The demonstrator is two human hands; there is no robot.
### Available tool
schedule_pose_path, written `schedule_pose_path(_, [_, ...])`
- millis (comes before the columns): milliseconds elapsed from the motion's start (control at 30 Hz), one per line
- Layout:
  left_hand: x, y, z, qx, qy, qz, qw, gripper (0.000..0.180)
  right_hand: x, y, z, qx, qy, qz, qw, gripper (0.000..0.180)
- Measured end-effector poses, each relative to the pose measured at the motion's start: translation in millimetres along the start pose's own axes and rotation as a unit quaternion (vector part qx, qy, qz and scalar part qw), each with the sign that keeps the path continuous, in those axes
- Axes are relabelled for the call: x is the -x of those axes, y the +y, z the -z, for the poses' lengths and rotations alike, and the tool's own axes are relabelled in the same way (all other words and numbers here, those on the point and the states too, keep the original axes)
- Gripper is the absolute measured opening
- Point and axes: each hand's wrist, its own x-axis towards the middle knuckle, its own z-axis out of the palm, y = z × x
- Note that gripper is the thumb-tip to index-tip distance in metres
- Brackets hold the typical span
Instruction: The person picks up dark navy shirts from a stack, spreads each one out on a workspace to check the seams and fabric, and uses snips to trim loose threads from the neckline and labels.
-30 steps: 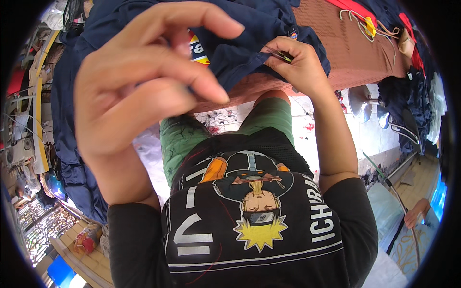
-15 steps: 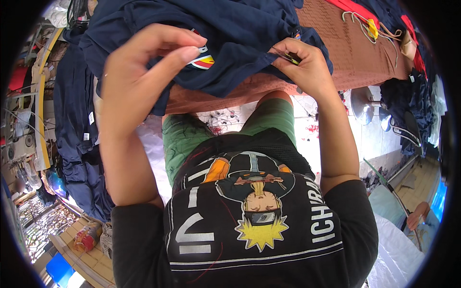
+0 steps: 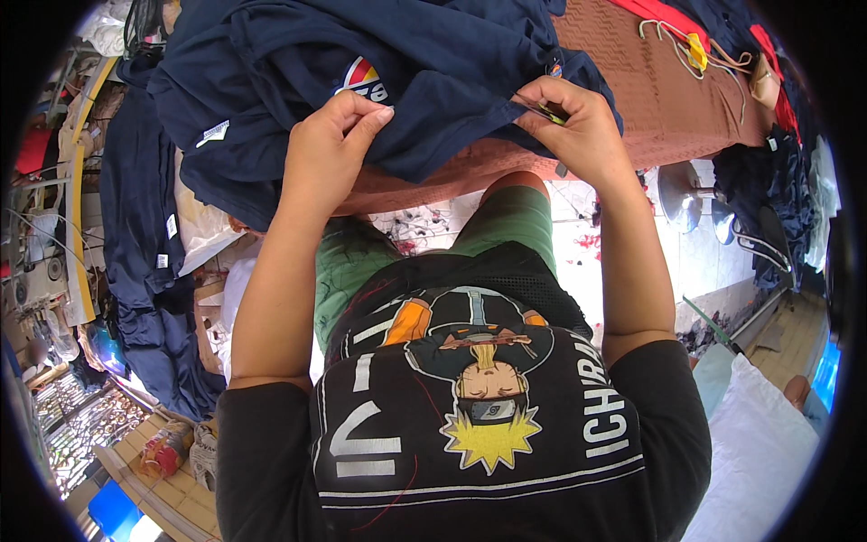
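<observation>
A navy blue garment [image 3: 424, 135] lies bunched over the table's near edge, with a coloured printed logo [image 3: 363, 77] and a white label [image 3: 213, 134]. My left hand [image 3: 339, 135] is closed in a pinch just below the logo; whatever is between its fingertips is too small to make out. On the right, my right hand [image 3: 573, 122] is closed around a small tool [image 3: 549, 114] with black and yellow-green parts, mostly hidden by the fingers. Its fingertips also meet the garment's edge, which stretches between the two hands.
A brown textured cloth [image 3: 650, 108] covers the table. Cords with a yellow piece [image 3: 696, 52] lie at its far right. More navy garments [image 3: 144, 244] hang at the left. A white bag [image 3: 750, 443] stands at lower right, near another person's hand [image 3: 797, 391]. Thread scraps litter the floor.
My left hand has come down and right from a raised position, its fingers closing into a pinch at the garment. My right hand has barely moved. The white bag at right stands higher.
</observation>
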Motion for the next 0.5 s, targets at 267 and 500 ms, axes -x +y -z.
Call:
schedule_pose_path(267, [-2.1, 4.6, 9.3, 0.079, 0.029, -0.078, 0.993, 0.018, -0.3, 1.5, 0.0, 0.01, -0.005, -0.006, 1.0, 0.02])
schedule_pose_path(500, [-0.6, 12.7, 23.0, 0.276, -0.018, -0.034, 0.96, 0.016, 1.7, -1.6, -2.0, 0.02, 0.002, -0.005, 1.0, 0.012])
